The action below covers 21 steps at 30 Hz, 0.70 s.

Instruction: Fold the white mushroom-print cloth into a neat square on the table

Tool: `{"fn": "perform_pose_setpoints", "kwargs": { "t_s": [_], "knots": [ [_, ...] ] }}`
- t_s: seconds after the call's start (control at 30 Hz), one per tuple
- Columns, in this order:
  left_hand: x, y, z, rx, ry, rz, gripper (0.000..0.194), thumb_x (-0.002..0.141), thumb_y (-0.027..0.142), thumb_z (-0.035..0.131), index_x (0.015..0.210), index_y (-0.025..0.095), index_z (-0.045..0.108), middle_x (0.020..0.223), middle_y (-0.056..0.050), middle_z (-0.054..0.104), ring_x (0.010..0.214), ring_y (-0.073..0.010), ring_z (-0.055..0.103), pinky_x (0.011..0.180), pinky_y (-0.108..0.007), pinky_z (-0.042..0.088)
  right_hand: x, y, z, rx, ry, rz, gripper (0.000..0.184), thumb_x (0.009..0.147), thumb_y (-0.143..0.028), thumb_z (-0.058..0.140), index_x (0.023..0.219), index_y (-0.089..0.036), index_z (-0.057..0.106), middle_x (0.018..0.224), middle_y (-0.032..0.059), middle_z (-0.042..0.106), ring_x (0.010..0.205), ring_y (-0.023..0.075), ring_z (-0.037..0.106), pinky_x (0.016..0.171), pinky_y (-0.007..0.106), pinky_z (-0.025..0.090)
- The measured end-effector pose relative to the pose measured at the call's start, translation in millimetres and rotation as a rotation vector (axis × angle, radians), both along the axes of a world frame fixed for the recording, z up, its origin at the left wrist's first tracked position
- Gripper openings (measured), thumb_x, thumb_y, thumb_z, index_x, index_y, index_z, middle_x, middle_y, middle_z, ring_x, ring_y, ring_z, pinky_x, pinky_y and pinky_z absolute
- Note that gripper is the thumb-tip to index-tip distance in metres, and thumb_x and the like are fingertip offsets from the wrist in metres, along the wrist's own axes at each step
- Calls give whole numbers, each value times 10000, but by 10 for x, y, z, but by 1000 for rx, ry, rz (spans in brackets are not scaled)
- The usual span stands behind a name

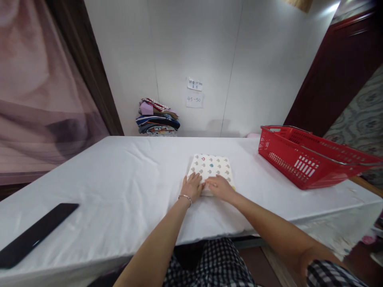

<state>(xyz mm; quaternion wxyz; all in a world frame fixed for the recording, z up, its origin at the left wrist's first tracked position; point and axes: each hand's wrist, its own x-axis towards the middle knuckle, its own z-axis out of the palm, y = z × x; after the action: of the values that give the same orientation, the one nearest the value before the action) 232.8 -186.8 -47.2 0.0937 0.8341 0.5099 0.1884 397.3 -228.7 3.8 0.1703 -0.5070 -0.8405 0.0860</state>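
A folded cream cloth (212, 164) with grey, red and blue small motifs lies in a neat rectangular bundle on the white-covered table. My left hand (192, 186), wearing a bracelet on its wrist, rests flat on the bundle's near left part, fingers stretched out. On the near right part lies my right hand (220, 187), its fingers slightly bent and pointing left across the cloth. Both hands touch the bundle, their fingertips close together near its front edge. Neither one visibly grips the fabric; the underside of the right hand is hidden.
A red plastic basket (302, 159) with metal handles stands at the table's right. Stacked folded clothes (158, 119) sit beyond the far edge, against the wall. A black flat object (38, 233) lies at the left front. Two paper notes (194, 99) hang on the wall.
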Motion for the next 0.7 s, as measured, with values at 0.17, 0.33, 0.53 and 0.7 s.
{"fn": "perform_pose_setpoints", "kwargs": {
  "t_s": [0.17,0.33,0.53,0.7],
  "knots": [
    [-5,-41,5,21,44,7,445,891,468,284,1267,286,437,1417,8,356,1342,-198,199,1092,-487,101,279,363,-71,22,-162,-389,426,878,-354,362,1250,-170,459,1428,98,312,1320,242,206,1040,428,133],
    [19,-44,69,3,76,25,430,882,461,307,1245,286,457,1403,3,379,1328,-210,231,1085,-508,91,344,410,-325,-68,-213,-434,477,897,-436,273,1269,-176,420,1456,78,253,1329,225,166,1043,409,114],
    [201,180,376,-54,157,73,484,874,514,246,1089,240,582,1194,-63,579,1224,-247,390,1068,-540,39,354,416,-354,-54,-218,-436,475,902,-429,249,1287,-190,390,1456,76,251,1333,218,148,1041,406,89],
    [212,357,315,-108,163,105,554,855,509,262,1342,262,353,1476,-26,223,1355,-243,128,1069,-529,67,369,419,-382,-54,-222,-431,482,903,-433,245,1300,-191,373,1461,75,242,1333,218,151,1041,407,93]
  ]
}}
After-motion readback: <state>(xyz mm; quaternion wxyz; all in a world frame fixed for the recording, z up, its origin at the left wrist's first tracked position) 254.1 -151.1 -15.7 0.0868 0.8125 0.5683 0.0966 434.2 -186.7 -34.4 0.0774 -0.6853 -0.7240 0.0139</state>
